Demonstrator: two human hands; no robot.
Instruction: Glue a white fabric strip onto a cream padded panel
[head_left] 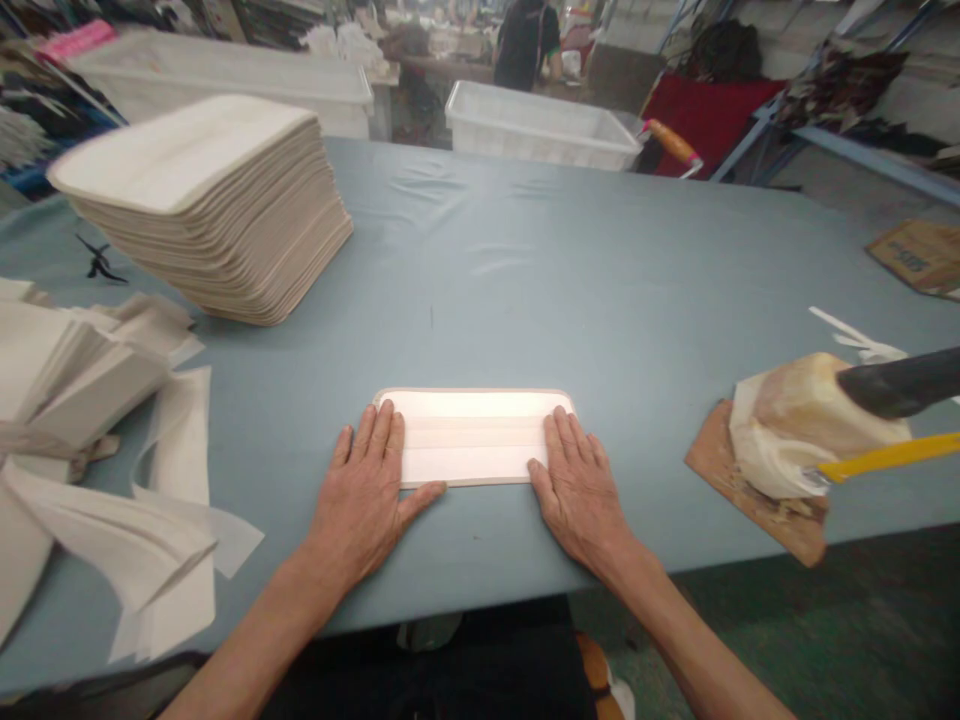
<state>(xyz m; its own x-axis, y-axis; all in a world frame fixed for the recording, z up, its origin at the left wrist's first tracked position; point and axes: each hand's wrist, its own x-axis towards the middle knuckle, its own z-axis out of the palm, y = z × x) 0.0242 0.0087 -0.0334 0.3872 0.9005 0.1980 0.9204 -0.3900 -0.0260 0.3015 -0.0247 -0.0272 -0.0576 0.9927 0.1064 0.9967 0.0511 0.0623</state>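
A pale cream rectangular fabric panel (472, 437) with rounded top corners and a narrow bound edge lies flat in front of me. Faint lines run across its width. My left hand (367, 500) rests on its left end, fingers stretched out and thumb along the lower edge. On the right end lies my right hand (581, 485), also flat, with its thumb near the lower right corner. Both hands press on top of the panel and grip nothing. The ends beneath my fingers are hidden.
A tall stack of similar cream panels (247, 220) stands at back left. Loose cream fabric strips (172, 540) heap at left, near black snips (99, 262). An iron (810, 420) sits on a brown board (709, 445) at right. White bins (540, 130) stand beyond the blue-grey table (600, 270).
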